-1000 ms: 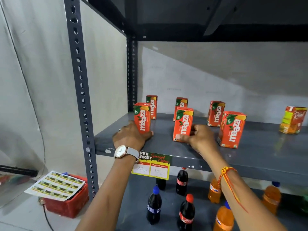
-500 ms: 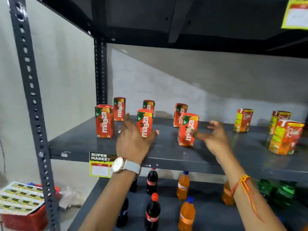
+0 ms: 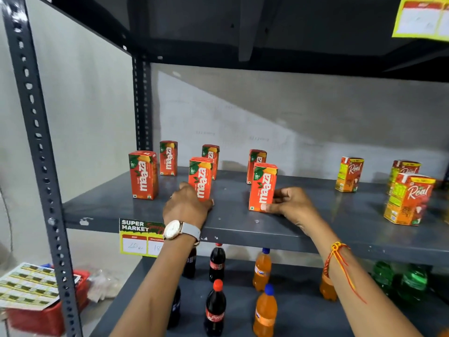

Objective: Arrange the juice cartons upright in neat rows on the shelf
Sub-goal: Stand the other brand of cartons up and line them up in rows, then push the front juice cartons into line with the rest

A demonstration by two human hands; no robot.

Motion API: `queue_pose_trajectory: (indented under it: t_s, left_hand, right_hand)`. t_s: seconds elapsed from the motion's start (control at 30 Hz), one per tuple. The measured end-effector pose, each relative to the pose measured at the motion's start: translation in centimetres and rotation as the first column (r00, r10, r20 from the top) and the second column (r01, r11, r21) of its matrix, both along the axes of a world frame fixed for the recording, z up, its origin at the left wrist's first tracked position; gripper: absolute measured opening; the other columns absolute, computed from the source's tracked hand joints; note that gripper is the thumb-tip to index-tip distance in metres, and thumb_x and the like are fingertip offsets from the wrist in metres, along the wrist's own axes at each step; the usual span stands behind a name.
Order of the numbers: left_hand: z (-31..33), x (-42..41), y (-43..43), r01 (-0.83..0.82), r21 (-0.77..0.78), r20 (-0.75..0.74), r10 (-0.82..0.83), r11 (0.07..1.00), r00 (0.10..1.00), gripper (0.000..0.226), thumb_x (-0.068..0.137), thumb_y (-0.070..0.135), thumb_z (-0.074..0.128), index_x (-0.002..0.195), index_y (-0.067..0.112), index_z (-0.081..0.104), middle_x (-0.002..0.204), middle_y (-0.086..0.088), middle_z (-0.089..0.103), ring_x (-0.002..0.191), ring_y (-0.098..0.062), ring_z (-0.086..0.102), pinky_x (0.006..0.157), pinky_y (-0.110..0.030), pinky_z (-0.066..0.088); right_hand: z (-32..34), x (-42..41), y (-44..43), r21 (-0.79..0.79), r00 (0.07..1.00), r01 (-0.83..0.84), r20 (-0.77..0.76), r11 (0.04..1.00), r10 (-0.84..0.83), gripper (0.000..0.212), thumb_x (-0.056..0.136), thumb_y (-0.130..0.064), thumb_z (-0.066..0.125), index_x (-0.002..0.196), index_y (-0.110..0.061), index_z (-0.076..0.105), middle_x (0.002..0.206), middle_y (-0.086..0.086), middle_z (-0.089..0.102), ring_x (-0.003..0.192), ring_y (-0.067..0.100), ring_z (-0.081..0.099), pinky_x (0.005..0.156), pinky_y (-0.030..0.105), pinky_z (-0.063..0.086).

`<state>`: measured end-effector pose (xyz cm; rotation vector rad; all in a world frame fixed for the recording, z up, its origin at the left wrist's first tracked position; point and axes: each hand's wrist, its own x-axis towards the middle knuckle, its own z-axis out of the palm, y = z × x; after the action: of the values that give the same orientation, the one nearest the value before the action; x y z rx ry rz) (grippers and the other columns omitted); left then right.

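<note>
Your right hand (image 3: 290,206) gripped the third front Maaza carton (image 3: 263,187) low on its right side, thumb at the bottom front corner. Your left hand (image 3: 185,205) cupped the base of the middle front carton (image 3: 201,177). Half a second before, both hands were open and reaching; now each had closed on its carton, so you were squaring the front row. The left front carton (image 3: 143,175) stood free, and three more stood behind on the shelf (image 3: 230,224). The Real cartons (image 3: 410,199) waited well apart, untouched.

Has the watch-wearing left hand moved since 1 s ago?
Yes: the left hand went right along the grey metal shelf, from the front-left orange Maaza carton to the middle front carton.
</note>
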<state>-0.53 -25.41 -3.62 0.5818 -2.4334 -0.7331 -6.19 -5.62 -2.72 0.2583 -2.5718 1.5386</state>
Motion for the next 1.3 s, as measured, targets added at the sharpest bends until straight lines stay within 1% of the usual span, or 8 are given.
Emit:
queue_pose_trajectory:
  t_s: [0.5,0.63,0.73,0.83,0.9,1.0,1.07,1.3]
  left_hand:
    - [-0.4,-0.3,-0.1,-0.003,-0.014,0.015,0.003,1.0,1.0,0.052,0.08,0.044,0.066,0.106,0.005,0.045,0.11,-0.017,0.062,0.1,-0.036,0.06,0.073,-0.036,0.045]
    - [-0.5,-0.1,-0.5,0.016,0.042,-0.006,-0.015,0.999,1.0,0.073,0.073,0.048,0.072,0.12,0.003,0.04,0.111,-0.021,0.061,0.101,-0.038,0.059,0.076,-0.038,0.045]
    - [-1.5,0.1,-0.4,0.066,0.079,-0.276,-0.042,0.995,0.96,0.086,0.063,0.05,0.078,0.124,0.005,0.037,0.107,-0.026,0.06,0.094,-0.042,0.06,0.077,-0.047,0.051]
    - [-1.7,2.3,4.2,0.032,0.097,-0.638,0.037,0.995,0.769,0.07,0.075,0.033,0.074,0.129,0.001,0.042,0.12,-0.028,0.055,0.109,-0.043,0.052,0.088,-0.051,0.044]
    - [-1.3,3.7,10.0,0.138,0.062,-0.722,-0.051,0.989,0.69,0.067,0.078,0.028,0.072,0.132,0.0,0.044,0.127,-0.023,0.053,0.115,-0.038,0.049,0.095,-0.043,0.038]
    - [-1.2,3.8,19.1,0.378,0.001,-0.661,-0.283,0.926,0.695,0.069,0.077,0.035,0.071,0.133,0.004,0.044,0.13,-0.016,0.053,0.118,-0.032,0.05,0.097,-0.033,0.036]
    - [-1.0,2.7,24.7,0.481,0.022,-0.575,-0.383,0.877,0.723,0.073,0.076,0.033,0.072,0.136,0.007,0.04,0.136,-0.012,0.049,0.123,-0.027,0.046,0.098,-0.028,0.034]
    - [0.3,-2.5,36.5,0.543,0.148,-0.281,-0.491,0.827,0.825,0.071,0.08,0.03,0.07,0.134,0.002,0.035,0.134,-0.02,0.048,0.122,-0.034,0.046,0.091,-0.035,0.039]
  right_hand:
    - [0.0,0.6,-0.1,0.02,1.0,-0.005,0.018,1.0,0.004,0.044,0.072,-0.01,0.075,0.114,-0.006,0.062,0.117,0.01,0.068,0.097,0.017,0.061,0.095,0.035,0.047]
    - [0.1,1.7,0.8,0.0,1.0,-0.003,0.021,1.0,0.003,0.074,0.064,-0.021,0.082,0.129,-0.006,0.05,0.122,0.006,0.062,0.112,0.022,0.06,0.099,0.036,0.046]
    - [-0.3,4.0,4.4,-0.066,0.986,0.078,-0.14,0.995,-0.086,0.057,0.069,-0.026,0.077,0.121,-0.014,0.058,0.106,-0.002,0.062,0.101,0.017,0.063,0.088,0.028,0.052]
    - [-0.4,5.5,11.2,-0.098,0.886,0.234,-0.389,0.967,-0.254,0.013,0.075,-0.017,0.072,0.088,-0.016,0.073,0.083,-0.003,0.07,0.071,-0.007,0.064,0.07,0.007,0.048]
    - [-0.3,5.5,16.8,-0.161,0.796,0.349,-0.469,0.923,-0.383,0.013,0.076,-0.007,0.069,0.072,-0.02,0.07,0.074,0.0,0.069,0.059,-0.017,0.059,0.062,0.004,0.045]
    - [-0.2,5.2,24.1,-0.241,0.704,0.464,-0.484,0.853,-0.52,0.009,0.076,-0.004,0.067,0.073,-0.013,0.07,0.072,0.007,0.068,0.06,-0.006,0.063,0.057,0.005,0.042]
    - [-0.4,5.0,28.6,-0.273,0.673,0.508,-0.467,0.817,-0.574,0.002,0.075,-0.008,0.069,0.077,-0.008,0.069,0.072,0.01,0.067,0.071,0.021,0.066,0.056,0.008,0.041]
    - [-0.8,0.7,38.1,-0.088,0.821,0.472,-0.319,0.877,-0.473,0.071,0.061,-0.024,0.083,0.121,-0.003,0.053,0.12,0.018,0.062,0.111,0.033,0.058,0.091,0.04,0.047]
